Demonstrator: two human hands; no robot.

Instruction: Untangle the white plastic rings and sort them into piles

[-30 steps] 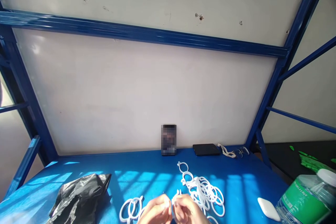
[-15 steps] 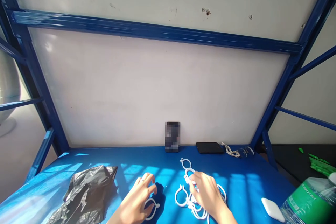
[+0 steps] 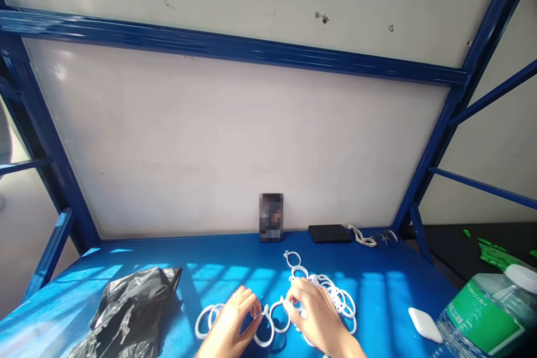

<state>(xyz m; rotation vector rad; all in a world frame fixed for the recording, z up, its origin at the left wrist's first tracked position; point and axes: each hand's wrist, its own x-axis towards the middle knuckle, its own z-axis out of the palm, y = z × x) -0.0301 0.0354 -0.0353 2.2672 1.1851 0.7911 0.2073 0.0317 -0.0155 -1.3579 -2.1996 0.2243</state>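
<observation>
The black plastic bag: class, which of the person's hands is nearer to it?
Left. The left hand is to the right of the black plastic bag, with blue surface between them; the right hand is farther right, by the pile of white rings.

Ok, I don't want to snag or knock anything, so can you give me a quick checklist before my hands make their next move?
1. Left hand firmly gripping the nearest white ring: cannot tell; it's right there, but the grip is unclear.
2. White ring joined to the second ring: cannot tell; they lie close together.
3. Pile of rings spread out singly: not ok; they overlap, partly behind the right hand.
4. Black bag apart from both hands: ok, off to the left.
5. Bottle apart from both hands: ok, far right.
</observation>
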